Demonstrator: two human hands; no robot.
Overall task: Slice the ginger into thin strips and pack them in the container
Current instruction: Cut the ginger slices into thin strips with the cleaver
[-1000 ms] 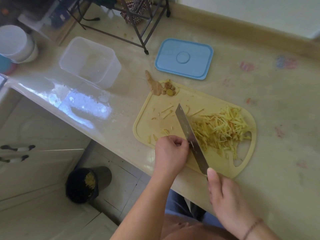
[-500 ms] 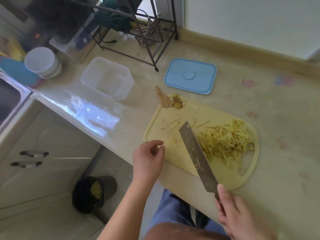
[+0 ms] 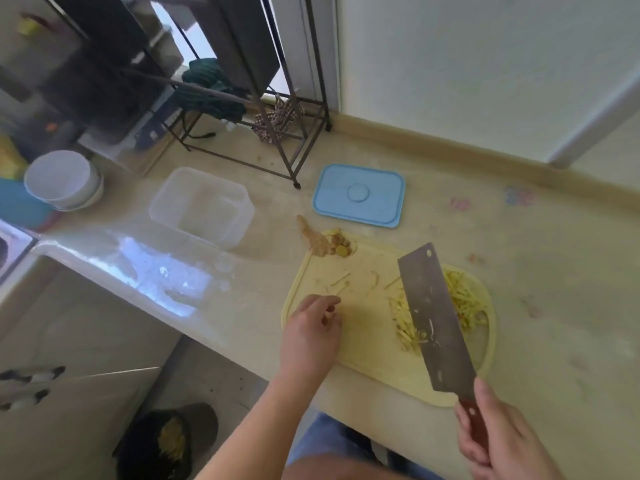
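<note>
Now that you are lifting the cleaver (image 3: 433, 317) off the ginger strips (image 3: 460, 303), right hand (image 3: 498, 441) wrapping its handle, your left hand (image 3: 311, 334), fingers loosely curled, is leaving them; slicing looks finished, container (image 3: 204, 206) waiting far left.

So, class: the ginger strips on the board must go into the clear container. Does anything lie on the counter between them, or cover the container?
Nothing visible blocks the way. The ginger strips lie on the cutting board, and the clear container stands open beyond its left end, across bare counter. Its blue lid lies apart. Only the scraps sit near that path.
</note>
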